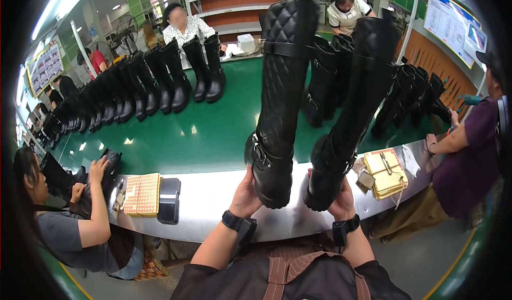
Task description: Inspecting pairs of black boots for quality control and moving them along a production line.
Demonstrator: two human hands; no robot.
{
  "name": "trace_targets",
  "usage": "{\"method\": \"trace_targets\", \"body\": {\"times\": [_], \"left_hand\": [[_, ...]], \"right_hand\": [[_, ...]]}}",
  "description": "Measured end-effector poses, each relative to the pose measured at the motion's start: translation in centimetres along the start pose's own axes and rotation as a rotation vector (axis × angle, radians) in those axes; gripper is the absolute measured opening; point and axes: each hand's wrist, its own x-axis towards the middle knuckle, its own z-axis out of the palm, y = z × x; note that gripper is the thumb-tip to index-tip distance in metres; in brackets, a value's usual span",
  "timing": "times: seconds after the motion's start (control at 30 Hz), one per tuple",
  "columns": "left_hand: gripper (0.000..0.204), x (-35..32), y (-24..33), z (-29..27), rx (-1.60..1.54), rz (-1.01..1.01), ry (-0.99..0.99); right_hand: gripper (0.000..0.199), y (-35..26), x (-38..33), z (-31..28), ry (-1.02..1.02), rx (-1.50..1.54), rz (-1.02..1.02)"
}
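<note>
Left-hand fingers (247, 181) are gripping the foot of a tall black quilted leather-look boot (285, 76), which sits just right of them, mid-frame, shaft up to the top edge. Right-hand fingers (345, 190) have a second tall black buckled boot (352, 92) by its foot, just left of them, leaning upper right. Shiny silver metal counter (205, 193) behind; fingertips are mostly hidden, tbh.

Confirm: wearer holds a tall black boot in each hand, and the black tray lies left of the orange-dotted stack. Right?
Not quite: the tray's side is wrong. In the head view, the black tray lies right of the orange-dotted stack. The left hand and right hand do each hold a tall black boot.
</note>
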Motion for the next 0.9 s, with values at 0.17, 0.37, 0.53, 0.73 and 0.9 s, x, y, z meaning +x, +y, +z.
{"method": "trace_targets", "body": {"times": [0.17, 0.37, 0.53, 0.73, 0.9], "left_hand": [[0.065, -0.2, -0.2, -0.1, 0.078, 0.086, 0.075], [0.066, -0.2, -0.4, -0.6, 0.108, 0.158, 0.17], [0.065, -0.6, -0.7, -0.8, 0.11, 0.174, 0.188], [0.063, -0.2, -1.4, -0.8, 0.117, 0.172, 0.223], [0.059, 0.2, -1.0, -0.1, 0.115, 0.176, 0.166]], "right_hand": [[0.054, -0.3, -0.9, -1.0, 0.039, -0.18, -0.143], [0.051, 0.2, -0.8, -0.6, 0.182, -0.258, -0.208], [0.052, 0.3, -1.4, -0.3, 0.202, -0.271, -0.226], [0.051, 0.4, -1.2, 0.7, 0.202, -0.347, -0.206], [0.046, -0.3, -0.7, 1.2, 0.243, -0.343, -0.201]]}}
